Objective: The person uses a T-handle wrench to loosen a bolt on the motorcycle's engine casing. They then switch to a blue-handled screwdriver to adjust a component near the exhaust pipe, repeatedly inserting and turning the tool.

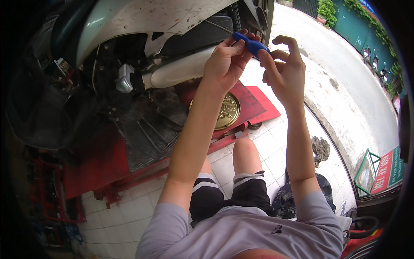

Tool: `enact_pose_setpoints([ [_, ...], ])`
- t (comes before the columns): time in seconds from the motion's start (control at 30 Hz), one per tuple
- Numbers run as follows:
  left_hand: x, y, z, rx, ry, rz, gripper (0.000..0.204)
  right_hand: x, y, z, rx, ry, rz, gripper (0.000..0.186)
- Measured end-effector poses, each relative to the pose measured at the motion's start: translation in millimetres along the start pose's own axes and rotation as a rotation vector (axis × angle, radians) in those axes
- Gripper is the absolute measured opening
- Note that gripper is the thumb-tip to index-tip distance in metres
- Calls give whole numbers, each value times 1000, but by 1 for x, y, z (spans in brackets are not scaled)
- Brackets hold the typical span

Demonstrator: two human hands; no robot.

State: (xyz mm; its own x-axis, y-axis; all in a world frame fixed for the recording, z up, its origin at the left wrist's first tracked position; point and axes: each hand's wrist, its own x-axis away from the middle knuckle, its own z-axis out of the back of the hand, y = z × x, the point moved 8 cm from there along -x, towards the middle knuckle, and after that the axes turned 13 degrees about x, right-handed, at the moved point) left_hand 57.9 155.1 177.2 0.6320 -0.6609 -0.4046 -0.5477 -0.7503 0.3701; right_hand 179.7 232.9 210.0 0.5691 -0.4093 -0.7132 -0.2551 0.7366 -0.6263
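A screwdriver [255,45] with a blue handle points up and left, its thin metal shaft reaching the lower edge of a scuffed, pale motorbike body panel [146,17]. The tip is too small to make out. Around the front of the handle, the fingers and thumb of my left hand [224,62] are closed. My right hand [285,73] is at the handle's rear end, its thumb close against it, the forefinger raised and bent and the fingers apart. Below my left hand lies the silver exhaust cover [183,69] of the motorbike.
The motorbike stands on a red lift platform [263,101] with a black ribbed mat [148,140]. A round gold-coloured tray [230,113] lies on the platform beside my left forearm. White floor tiles [224,172] surround my knees. A crumpled rag [320,151] and a sign [379,172] are at the right, by the street.
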Motion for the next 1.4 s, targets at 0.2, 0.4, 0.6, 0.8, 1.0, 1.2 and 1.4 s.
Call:
enact_pose_setpoints([
  [0.2,1,0,6,-192,100,27,31,-1,-14,-5,148,66,349,26],
  [0.4,-6,0,9,-66,-9,-12,29,7,-20,-1,87,33,342,29],
  [0.6,1,-3,5,42,-7,40,28,-3,7,-22,-16,-135,-101,38],
  [0.8,-4,-1,17,-86,2,28,24,-1,-17,-18,284,32,567,53],
  [1.0,-1,-2,13,108,-21,-27,20,-7,5,-21,-22,-156,-12,43],
  [1.2,1,-4,10,-17,79,11,11,-7,-12,-9,118,18,335,34],
  [1.4,-5,2,14,-43,3,-56,8,-1,-28,-6,186,26,415,37],
])
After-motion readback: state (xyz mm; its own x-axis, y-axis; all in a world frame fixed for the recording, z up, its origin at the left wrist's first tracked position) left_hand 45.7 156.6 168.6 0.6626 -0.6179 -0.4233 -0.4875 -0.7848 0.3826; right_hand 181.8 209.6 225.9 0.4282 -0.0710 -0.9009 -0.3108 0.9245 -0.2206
